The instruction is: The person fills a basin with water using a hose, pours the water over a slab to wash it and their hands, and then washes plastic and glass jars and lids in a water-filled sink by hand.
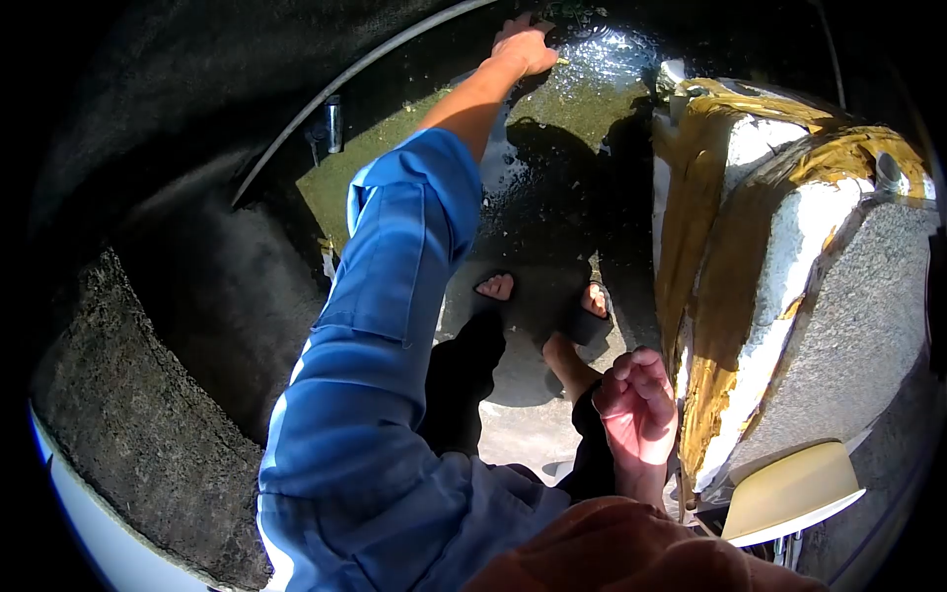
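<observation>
My left hand point(523, 47), at the end of a rolled-up blue sleeve point(385, 266), reaches far forward over the wet, greenish concrete floor point(592, 99). Its fingers curl downward at the far edge of the lit patch, and what they hold is too small and shadowed to name. A small yellow-green bit point(562, 61) shows beside it. Close to my body, my right hand point(641, 409) is palm up with loosely bent fingers and nothing in the palm. It is beside a white foam box point(804, 237) wrapped in peeling brown tape point(715, 286).
A thin grey hose or pipe point(335, 84) curves along the left, near a dark cylinder point(333, 123). Rough concrete edging point(148, 424) runs at lower left. A cream-coloured basin point(794, 493) sits at lower right. My sandalled feet point(496, 286) stand on the floor below.
</observation>
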A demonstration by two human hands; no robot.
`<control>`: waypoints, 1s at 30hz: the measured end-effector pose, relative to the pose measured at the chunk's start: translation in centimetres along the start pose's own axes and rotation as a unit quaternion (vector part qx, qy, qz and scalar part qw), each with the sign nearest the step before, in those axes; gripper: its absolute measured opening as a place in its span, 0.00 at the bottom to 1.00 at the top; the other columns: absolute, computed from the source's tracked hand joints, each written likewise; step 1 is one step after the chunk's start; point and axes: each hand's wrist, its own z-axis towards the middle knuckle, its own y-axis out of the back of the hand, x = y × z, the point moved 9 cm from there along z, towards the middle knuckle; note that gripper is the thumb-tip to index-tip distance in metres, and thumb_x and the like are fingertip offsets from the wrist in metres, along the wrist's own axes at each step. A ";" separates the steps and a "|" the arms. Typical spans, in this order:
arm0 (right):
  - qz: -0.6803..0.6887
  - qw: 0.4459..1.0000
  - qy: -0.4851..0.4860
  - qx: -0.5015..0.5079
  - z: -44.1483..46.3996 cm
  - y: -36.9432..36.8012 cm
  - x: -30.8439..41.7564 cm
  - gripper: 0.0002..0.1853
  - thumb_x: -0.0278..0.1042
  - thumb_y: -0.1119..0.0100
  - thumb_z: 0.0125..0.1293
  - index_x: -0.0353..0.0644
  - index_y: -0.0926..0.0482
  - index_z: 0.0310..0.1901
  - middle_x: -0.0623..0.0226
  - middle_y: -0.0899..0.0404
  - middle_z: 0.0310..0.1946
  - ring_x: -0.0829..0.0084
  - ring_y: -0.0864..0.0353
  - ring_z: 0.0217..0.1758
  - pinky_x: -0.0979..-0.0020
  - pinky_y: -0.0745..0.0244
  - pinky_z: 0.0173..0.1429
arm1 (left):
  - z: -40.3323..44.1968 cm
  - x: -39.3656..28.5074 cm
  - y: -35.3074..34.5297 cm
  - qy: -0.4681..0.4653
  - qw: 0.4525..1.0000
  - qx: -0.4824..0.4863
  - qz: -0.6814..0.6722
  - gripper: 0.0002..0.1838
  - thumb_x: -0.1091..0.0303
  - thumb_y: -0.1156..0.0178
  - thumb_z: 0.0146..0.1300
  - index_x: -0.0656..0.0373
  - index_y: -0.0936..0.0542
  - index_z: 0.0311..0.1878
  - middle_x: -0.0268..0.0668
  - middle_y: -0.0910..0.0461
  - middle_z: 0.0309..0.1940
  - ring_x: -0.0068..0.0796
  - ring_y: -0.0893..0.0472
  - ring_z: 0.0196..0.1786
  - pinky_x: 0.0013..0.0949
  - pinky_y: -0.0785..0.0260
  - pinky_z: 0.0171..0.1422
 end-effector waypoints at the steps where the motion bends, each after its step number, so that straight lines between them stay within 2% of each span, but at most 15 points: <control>1: 0.007 1.000 -0.006 -0.014 0.0 0.1 -0.1 0.09 0.24 0.57 0.58 0.36 0.32 0.40 0.61 0.30 0.31 0.73 0.31 0.27 0.76 0.34 0.29 | -0.2 0.0 0.0 -0.004 1.000 0.005 -0.005 0.25 0.56 0.49 0.44 0.40 0.29 0.51 0.38 0.47 0.61 0.40 0.42 0.59 0.36 0.48 0.62; 3: 0.012 1.000 -0.017 -0.004 0.1 0.1 -0.2 0.09 0.24 0.57 0.58 0.37 0.32 0.40 0.61 0.30 0.31 0.74 0.32 0.28 0.78 0.34 0.30 | 0.0 0.0 -0.3 -0.015 0.999 0.036 0.005 0.27 0.53 0.48 0.44 0.28 0.34 0.54 0.36 0.47 0.61 0.40 0.44 0.60 0.38 0.51 0.62; 4: 0.014 1.000 -0.016 -0.002 0.0 0.2 -0.1 0.09 0.24 0.57 0.58 0.37 0.32 0.40 0.61 0.30 0.31 0.74 0.32 0.28 0.78 0.34 0.30 | 0.2 -0.1 -0.1 -0.018 0.999 0.036 0.007 0.27 0.53 0.48 0.44 0.28 0.34 0.54 0.36 0.47 0.61 0.40 0.44 0.60 0.38 0.51 0.62; 6: 0.009 0.999 -0.026 0.021 0.0 -0.1 0.0 0.09 0.24 0.56 0.58 0.38 0.32 0.41 0.61 0.31 0.32 0.74 0.32 0.28 0.78 0.34 0.30 | 0.4 0.3 0.1 0.034 0.998 0.052 -0.005 0.28 0.51 0.48 0.45 0.28 0.36 0.55 0.36 0.47 0.61 0.39 0.43 0.60 0.38 0.51 0.62; 10: 0.005 1.000 -0.001 0.007 -0.1 0.4 1.0 0.09 0.25 0.56 0.58 0.38 0.32 0.41 0.62 0.31 0.33 0.74 0.33 0.26 0.78 0.35 0.29 | 0.8 0.1 -0.1 0.060 0.996 0.071 0.016 0.28 0.49 0.49 0.47 0.41 0.34 0.55 0.32 0.42 0.59 0.38 0.43 0.59 0.40 0.49 0.60; 11: -0.004 1.000 0.006 0.013 -0.1 0.3 1.2 0.09 0.26 0.55 0.58 0.38 0.32 0.41 0.62 0.30 0.32 0.74 0.32 0.26 0.78 0.35 0.29 | 0.8 0.1 0.0 0.054 0.998 0.042 0.002 0.29 0.50 0.49 0.46 0.48 0.33 0.54 0.31 0.40 0.57 0.37 0.42 0.59 0.38 0.48 0.60; 12: -0.011 1.000 0.013 0.019 -0.2 0.1 1.4 0.09 0.27 0.55 0.58 0.38 0.31 0.41 0.63 0.30 0.32 0.74 0.32 0.25 0.77 0.35 0.28 | 0.5 0.0 -0.5 0.051 0.998 0.044 0.006 0.29 0.50 0.49 0.46 0.48 0.33 0.54 0.31 0.40 0.57 0.37 0.42 0.59 0.38 0.48 0.60; 15: -0.014 1.000 0.019 -0.011 -0.4 0.6 1.0 0.09 0.27 0.55 0.58 0.39 0.31 0.40 0.64 0.29 0.31 0.75 0.31 0.25 0.76 0.35 0.28 | -2.5 -2.4 3.0 -0.046 0.995 -0.065 -0.054 0.29 0.53 0.47 0.44 0.52 0.32 0.53 0.31 0.39 0.57 0.36 0.41 0.58 0.35 0.50 0.61; 20: -0.041 0.999 -0.007 0.002 -0.5 0.4 -1.0 0.08 0.28 0.54 0.58 0.41 0.29 0.39 0.67 0.28 0.31 0.77 0.30 0.26 0.75 0.34 0.31 | -12.5 -4.1 7.5 -0.048 0.976 -0.026 -0.211 0.29 0.56 0.42 0.43 0.55 0.31 0.52 0.36 0.40 0.57 0.37 0.39 0.57 0.35 0.48 0.61; 21: -0.052 0.999 -0.001 -0.002 -0.2 0.5 -0.9 0.08 0.27 0.54 0.58 0.41 0.29 0.39 0.67 0.28 0.31 0.77 0.30 0.27 0.75 0.34 0.31 | -14.9 -4.4 8.5 -0.032 0.953 0.015 -0.301 0.26 0.60 0.43 0.47 0.58 0.31 0.52 0.37 0.40 0.57 0.29 0.36 0.54 0.28 0.46 0.59; 22: -0.065 0.998 0.006 -0.006 -0.1 0.7 -1.0 0.08 0.27 0.54 0.58 0.41 0.29 0.40 0.67 0.27 0.31 0.77 0.29 0.27 0.76 0.34 0.32 | -17.8 -5.2 9.9 0.014 0.908 0.061 -0.414 0.23 0.62 0.45 0.51 0.58 0.31 0.52 0.35 0.40 0.57 0.26 0.34 0.52 0.26 0.43 0.56; 24: -0.024 1.000 0.002 -0.009 0.1 1.4 -1.9 0.10 0.27 0.54 0.57 0.41 0.29 0.41 0.68 0.27 0.31 0.77 0.29 0.29 0.76 0.34 0.33 | -22.4 -5.8 12.2 0.050 0.877 0.122 -0.462 0.21 0.66 0.50 0.55 0.59 0.33 0.53 0.35 0.40 0.57 0.26 0.33 0.50 0.27 0.41 0.53; 26: 0.007 0.999 0.007 0.031 0.3 3.0 -3.0 0.13 0.29 0.55 0.57 0.42 0.31 0.45 0.67 0.27 0.34 0.76 0.29 0.32 0.74 0.32 0.35 | -26.7 -6.6 14.4 0.101 0.741 0.186 -0.637 0.21 0.69 0.55 0.57 0.61 0.37 0.56 0.35 0.39 0.56 0.27 0.33 0.51 0.26 0.39 0.50; 28: 0.019 0.999 0.022 0.017 0.6 5.4 -3.9 0.14 0.31 0.55 0.57 0.42 0.32 0.47 0.68 0.27 0.35 0.75 0.29 0.33 0.73 0.30 0.38 | -30.3 -8.6 19.0 0.094 0.644 0.220 -0.727 0.22 0.69 0.57 0.59 0.63 0.41 0.58 0.35 0.38 0.56 0.29 0.33 0.52 0.26 0.38 0.51; 30: 0.008 1.000 -0.004 0.001 0.3 7.7 -5.7 0.15 0.34 0.53 0.57 0.44 0.33 0.47 0.67 0.28 0.35 0.74 0.28 0.34 0.72 0.29 0.39 | -33.4 -10.4 24.4 0.067 0.596 0.243 -0.762 0.23 0.66 0.57 0.60 0.65 0.42 0.58 0.37 0.38 0.56 0.31 0.33 0.52 0.29 0.37 0.52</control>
